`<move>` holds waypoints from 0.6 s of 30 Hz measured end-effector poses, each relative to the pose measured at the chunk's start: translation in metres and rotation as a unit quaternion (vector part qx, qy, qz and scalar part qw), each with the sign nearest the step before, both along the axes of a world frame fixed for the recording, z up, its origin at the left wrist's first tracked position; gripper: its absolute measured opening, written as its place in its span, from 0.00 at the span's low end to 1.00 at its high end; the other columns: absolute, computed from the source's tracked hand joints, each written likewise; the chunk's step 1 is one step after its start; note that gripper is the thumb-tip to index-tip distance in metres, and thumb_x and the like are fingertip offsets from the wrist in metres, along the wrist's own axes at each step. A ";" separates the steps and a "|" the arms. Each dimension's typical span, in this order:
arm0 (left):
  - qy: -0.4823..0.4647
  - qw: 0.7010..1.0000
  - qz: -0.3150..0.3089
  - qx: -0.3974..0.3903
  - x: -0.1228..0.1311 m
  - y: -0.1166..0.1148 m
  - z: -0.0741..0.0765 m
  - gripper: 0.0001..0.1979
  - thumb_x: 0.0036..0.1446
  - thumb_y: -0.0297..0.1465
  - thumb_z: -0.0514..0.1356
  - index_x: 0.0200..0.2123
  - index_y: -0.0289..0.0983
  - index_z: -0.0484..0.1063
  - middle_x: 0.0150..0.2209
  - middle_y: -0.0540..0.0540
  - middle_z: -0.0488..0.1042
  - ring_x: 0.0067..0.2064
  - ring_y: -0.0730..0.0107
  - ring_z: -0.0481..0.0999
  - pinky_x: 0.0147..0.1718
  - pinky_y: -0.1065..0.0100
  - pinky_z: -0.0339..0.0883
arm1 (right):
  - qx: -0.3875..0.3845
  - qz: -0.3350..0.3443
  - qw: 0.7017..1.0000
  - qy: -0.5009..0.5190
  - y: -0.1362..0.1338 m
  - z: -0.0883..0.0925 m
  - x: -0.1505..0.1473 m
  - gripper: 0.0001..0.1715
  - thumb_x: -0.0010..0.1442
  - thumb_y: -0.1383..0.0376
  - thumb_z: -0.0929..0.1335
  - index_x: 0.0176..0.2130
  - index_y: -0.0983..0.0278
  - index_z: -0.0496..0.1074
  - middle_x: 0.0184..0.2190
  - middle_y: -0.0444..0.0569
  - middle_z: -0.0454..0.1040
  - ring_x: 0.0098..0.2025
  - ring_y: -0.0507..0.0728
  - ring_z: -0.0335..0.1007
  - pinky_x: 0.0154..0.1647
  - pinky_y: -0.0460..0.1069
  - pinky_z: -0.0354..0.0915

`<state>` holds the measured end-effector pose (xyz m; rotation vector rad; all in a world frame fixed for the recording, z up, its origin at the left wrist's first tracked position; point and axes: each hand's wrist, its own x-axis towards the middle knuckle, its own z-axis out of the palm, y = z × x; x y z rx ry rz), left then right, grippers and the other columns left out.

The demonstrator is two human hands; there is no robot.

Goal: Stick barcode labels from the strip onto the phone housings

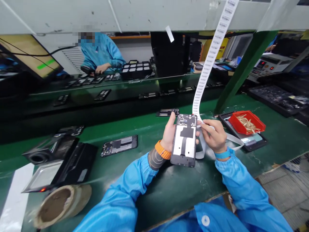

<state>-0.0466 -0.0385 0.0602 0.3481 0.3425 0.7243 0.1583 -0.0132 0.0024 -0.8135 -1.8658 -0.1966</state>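
My left hand (168, 133) is wrapped around an opened phone body (187, 141), its circuit board and white inner plate facing up. Beside the phone's upper right edge, my right hand (214, 136) pinches the lower part of a long white strip of barcode labels (212, 53). The strip hangs from above, and its pale lower end loops across the bench behind my right wrist. The exact spot between thumb and fingertips is partly hidden. Another opened phone body (119, 145) lies to the left, and a further one (166, 112) sits just beyond my left hand.
A red bin (247, 122) of small beige pieces rests on a black tray (262, 143) at right. Left stand a black device (74, 164) and a tape roll (64, 206). A green post (246, 71) slants upward at right. Across the line (125, 87), a person in blue handles phones.
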 end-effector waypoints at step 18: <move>0.094 0.936 0.332 -0.072 -0.042 0.016 -0.068 0.24 0.69 0.49 0.51 0.32 0.35 0.70 0.18 0.54 0.59 0.16 0.79 0.58 0.16 0.75 0.54 | -0.565 0.243 0.672 0.412 -0.034 0.013 -0.061 0.15 0.49 0.59 0.78 0.30 0.63 0.72 0.19 0.41 0.70 0.19 0.49 0.64 0.17 0.43 0.59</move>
